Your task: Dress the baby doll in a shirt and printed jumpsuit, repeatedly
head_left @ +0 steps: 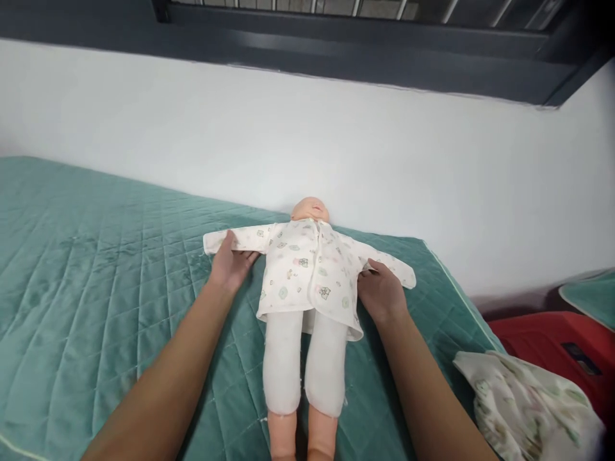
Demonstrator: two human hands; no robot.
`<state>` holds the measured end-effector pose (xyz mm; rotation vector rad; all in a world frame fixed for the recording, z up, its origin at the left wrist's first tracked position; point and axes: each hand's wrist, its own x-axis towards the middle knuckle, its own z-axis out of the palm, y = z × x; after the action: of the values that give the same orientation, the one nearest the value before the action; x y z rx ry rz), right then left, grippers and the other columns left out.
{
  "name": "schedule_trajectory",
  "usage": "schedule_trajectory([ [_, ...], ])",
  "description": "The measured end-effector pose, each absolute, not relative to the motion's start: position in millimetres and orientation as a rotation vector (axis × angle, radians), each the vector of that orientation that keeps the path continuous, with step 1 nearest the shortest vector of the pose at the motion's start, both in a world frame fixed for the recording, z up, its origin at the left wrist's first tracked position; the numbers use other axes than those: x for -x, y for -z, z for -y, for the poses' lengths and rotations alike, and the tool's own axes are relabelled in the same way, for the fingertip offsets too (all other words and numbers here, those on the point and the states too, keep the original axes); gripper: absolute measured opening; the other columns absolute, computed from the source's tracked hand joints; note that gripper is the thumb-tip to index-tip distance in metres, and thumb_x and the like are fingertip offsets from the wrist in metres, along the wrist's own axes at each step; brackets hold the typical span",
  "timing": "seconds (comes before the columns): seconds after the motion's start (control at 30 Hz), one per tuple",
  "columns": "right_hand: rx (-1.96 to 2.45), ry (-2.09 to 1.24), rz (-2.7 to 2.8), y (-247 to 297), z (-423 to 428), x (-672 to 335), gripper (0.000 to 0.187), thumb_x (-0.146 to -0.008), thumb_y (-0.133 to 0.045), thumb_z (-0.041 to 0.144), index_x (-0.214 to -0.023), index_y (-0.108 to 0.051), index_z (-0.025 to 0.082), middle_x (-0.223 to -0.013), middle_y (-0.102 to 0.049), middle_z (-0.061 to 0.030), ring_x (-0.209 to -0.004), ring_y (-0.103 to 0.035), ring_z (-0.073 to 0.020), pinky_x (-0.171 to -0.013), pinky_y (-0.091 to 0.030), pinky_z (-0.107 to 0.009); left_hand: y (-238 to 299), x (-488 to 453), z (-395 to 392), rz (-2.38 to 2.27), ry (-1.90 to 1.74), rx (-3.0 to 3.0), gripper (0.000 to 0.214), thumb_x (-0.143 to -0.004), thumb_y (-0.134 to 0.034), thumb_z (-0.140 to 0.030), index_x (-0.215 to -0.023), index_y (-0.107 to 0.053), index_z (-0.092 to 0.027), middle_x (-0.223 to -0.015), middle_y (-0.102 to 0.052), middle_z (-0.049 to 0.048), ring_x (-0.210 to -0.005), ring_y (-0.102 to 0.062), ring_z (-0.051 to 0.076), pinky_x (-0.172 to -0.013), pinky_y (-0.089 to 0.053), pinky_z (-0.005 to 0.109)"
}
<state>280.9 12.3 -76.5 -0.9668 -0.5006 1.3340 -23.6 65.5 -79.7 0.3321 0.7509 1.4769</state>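
A baby doll (310, 208) lies on its back on a green quilted cover (158, 307), its head towards the wall. It wears a white baby shirt (293, 275) with small printed figures, the front edges meeting down the middle. Both sleeves stretch out sideways, and no doll hands show at the cuffs. My left hand (230, 266) grips the sleeve on the left, thumb on top and fingers underneath. On the other side, my right hand (382, 291) holds the right sleeve near the shirt's side, its fingertips partly hidden. White padded legs (282, 365) with bare lower ends point towards me.
A white wall (288, 141) rises right behind the doll's head, below a dark window frame (336, 54) with bars. At lower right, crumpled patterned cloth (528, 403) lies by a red plastic object (542, 336). The cover's edge runs down the right side.
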Motion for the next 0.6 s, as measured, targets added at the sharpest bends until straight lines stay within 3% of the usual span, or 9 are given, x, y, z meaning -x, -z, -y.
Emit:
schedule_trajectory([
  [0.13,0.964,-1.346,0.401,75.5,-17.1,-292.6,0.012,-0.079,-0.055,0.022,-0.085,-0.065,0.022,-0.086,-0.072,-0.0045,-0.094,-0.068,-0.0237,-0.091,-0.058,-0.042,87.1,38.4,-77.2,-0.907,-1.846,-0.206,0.018,-0.097,-0.047,-0.032,-0.103,-0.059,-0.021,-0.116,-0.068,0.0059,-0.11,-0.065,0.019,-0.089,-0.058,0.036],
  [0.37,0.901,-1.182,0.288,71.2,-13.5,-311.4,0.015,-0.077,-0.055,0.016,-0.09,-0.059,0.021,-0.101,-0.07,-0.0047,-0.098,-0.067,-0.0176,-0.088,-0.058,-0.033,88.7,51.6,-89.8,-1.231,-2.011,-0.307,0.017,-0.096,-0.039,-0.02,-0.09,-0.054,-0.017,-0.096,-0.066,0.004,-0.095,-0.068,0.014,-0.086,-0.058,0.031],
  [0.5,1.056,-0.814,0.422,77.6,3.6,-319.1,0.051,-0.075,-0.057,0.02,-0.123,-0.044,0.029,-0.123,-0.062,-0.0018,-0.111,-0.063,-0.0163,-0.097,-0.054,-0.04,89.5,54.0,-77.0,-1.417,-2.059,-0.48,0.009,-0.093,-0.047,-0.021,-0.097,-0.053,-0.016,-0.109,-0.062,0.008,-0.111,-0.061,0.018,-0.102,-0.048,0.036],
  [0.6,1.217,-0.588,0.563,85.2,34.1,-311.7,0.087,-0.071,-0.064,0.021,-0.144,-0.019,0.032,-0.152,-0.038,-0.007,-0.137,-0.042,-0.0193,-0.112,-0.038,-0.045,89.4,47.4,-54.0,-1.55,-2.136,-0.671,0.025,-0.09,-0.056,-0.025,-0.113,-0.051,-0.016,-0.131,-0.053,0.0108,-0.129,-0.047,0.019,-0.115,-0.033,0.038],
])
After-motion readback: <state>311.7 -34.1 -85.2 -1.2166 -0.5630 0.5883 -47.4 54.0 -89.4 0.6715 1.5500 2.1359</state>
